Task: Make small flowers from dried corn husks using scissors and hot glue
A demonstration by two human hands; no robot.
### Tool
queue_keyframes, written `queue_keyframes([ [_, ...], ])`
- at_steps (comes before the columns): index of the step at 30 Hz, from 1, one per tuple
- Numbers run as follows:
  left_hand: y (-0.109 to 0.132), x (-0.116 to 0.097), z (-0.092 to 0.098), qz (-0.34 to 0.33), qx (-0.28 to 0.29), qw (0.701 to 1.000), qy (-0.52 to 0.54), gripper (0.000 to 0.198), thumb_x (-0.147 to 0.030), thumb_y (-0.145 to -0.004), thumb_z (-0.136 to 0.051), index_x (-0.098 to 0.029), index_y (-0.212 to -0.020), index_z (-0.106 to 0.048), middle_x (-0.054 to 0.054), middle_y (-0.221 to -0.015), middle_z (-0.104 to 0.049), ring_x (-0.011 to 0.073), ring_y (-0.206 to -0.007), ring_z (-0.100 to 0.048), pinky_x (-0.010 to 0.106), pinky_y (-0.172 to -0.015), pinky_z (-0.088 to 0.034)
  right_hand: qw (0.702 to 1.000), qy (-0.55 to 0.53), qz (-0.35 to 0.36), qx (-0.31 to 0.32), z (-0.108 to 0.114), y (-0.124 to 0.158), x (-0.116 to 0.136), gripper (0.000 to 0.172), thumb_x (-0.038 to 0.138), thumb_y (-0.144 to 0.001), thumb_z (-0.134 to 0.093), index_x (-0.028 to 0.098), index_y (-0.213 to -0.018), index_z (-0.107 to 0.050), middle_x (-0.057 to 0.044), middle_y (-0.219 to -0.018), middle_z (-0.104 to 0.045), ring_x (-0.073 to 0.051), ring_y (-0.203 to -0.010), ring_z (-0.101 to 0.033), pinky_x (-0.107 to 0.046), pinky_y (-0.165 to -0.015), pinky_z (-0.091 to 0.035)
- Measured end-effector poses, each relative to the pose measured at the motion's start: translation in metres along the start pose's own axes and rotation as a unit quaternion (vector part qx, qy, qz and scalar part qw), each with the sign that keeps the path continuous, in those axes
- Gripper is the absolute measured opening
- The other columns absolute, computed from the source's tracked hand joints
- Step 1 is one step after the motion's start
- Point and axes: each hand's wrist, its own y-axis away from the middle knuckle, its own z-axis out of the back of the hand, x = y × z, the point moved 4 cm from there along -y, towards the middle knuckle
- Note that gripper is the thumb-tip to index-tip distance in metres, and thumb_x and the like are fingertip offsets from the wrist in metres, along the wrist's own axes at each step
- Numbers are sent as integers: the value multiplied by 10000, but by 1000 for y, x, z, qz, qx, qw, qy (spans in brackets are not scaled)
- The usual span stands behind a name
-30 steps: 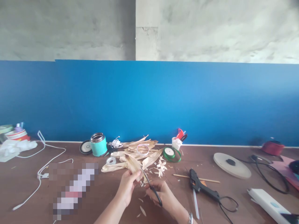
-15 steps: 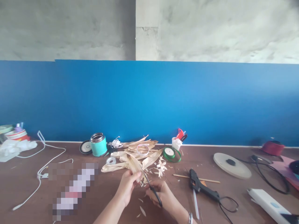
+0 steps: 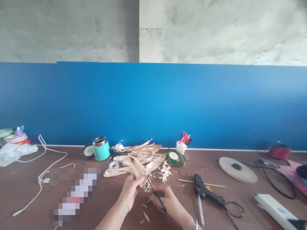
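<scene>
My left hand [image 3: 131,188] pinches a dried corn husk [image 3: 137,166] between thumb and fingers, its darker tip pointing up and away from me. In my right hand [image 3: 168,199] is a pair of black-handled scissors [image 3: 159,201], with the blades against the husk's right edge. Small cut husk pieces [image 3: 146,217] lie on the table just below the hands. Behind the held piece spreads a pile of dried husks [image 3: 120,171]. Pale petal-shaped cuttings [image 3: 165,172] lie to the right of it.
A black glue gun [image 3: 208,191] lies across a thin wooden stick [image 3: 218,186] at right. Farther back stand a turquoise jar [image 3: 101,149], a green ribbon spool [image 3: 173,156] and a cup of pens [image 3: 181,148]. White cables [image 3: 44,169] and a blurred patch [image 3: 76,198] are at left; a round disc [image 3: 237,172] lies right.
Almost nothing differs. The hands, the husk and the scissors hold nearly the same position.
</scene>
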Motion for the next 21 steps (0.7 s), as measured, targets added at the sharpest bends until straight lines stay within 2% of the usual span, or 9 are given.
queue_keyframes([
  [6,0,-1,1,-1,4,1000,-5,225,-261,-539,-783,-136,-658,-640,-11,-574,-602,108,-528,-512,224,-543,-369,1000,0,7,4,0,3,6,279,379,-640,-711,132,-758,-659,93,-399,-398,-42,-364,-312,-180,-377,-234],
  [13,1,0,-1,-8,15,1000,-24,208,-255,-550,-775,-140,-654,-635,-15,-566,-598,113,-531,-510,228,-549,-373,1000,-10,-5,-13,-2,3,5,323,411,-610,-728,139,-765,-650,85,-436,-442,-46,-353,-339,-181,-355,-231],
  [21,1,1,-2,-5,11,1000,-24,201,-254,-554,-770,-139,-658,-643,-1,-581,-617,123,-539,-524,240,-558,-392,1000,3,8,-26,-1,1,3,261,346,-627,-711,130,-762,-652,83,-438,-437,-44,-382,-329,-176,-382,-259],
])
